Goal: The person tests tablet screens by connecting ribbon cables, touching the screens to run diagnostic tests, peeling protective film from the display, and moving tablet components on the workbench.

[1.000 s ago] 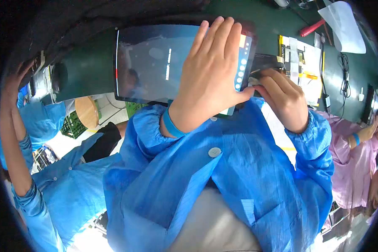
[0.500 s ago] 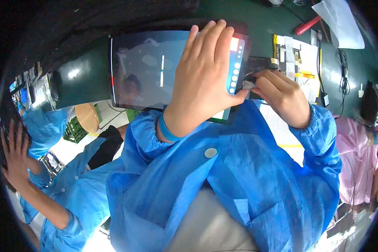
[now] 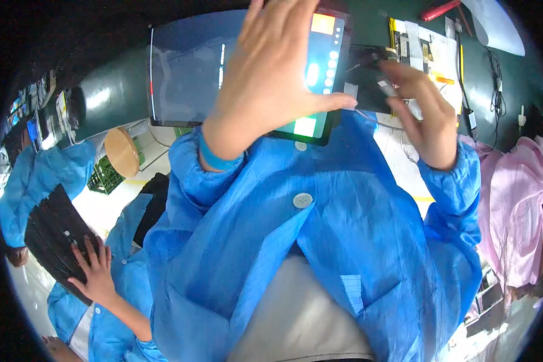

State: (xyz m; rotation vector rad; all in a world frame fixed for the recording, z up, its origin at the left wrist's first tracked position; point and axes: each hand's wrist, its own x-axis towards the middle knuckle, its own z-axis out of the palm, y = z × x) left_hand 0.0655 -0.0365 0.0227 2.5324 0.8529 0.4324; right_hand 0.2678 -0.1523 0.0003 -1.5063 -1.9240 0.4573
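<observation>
A tablet (image 3: 181,66) with a lit screen lies in front of me, its bright icons along the right side. My left hand (image 3: 268,75), with a blue band at the wrist, is spread over the screen, thumb stretched past the tablet's right edge. The fingertips reach the top of the view. To the right of the tablet, my right hand (image 3: 425,102) pinches a small cable plug (image 3: 385,87) between thumb and fingers; motion blurs the fingertips. A thin pale cable (image 3: 380,123) runs below that hand.
Taped parts with yellow edges (image 3: 413,45) lie on the dark green bench at right. Beyond are a red-handled tool (image 3: 440,10), a white sheet (image 3: 495,27) and a coiled black cable (image 3: 495,90). At left, a co-worker's hand (image 3: 96,271) touches a dark ribbed panel (image 3: 57,235).
My right hand has moved right and up, away from the tablet's edge, with the plug. The tablet and left hand sit higher in view. At left, a dark panel has appeared under the co-worker's hand.
</observation>
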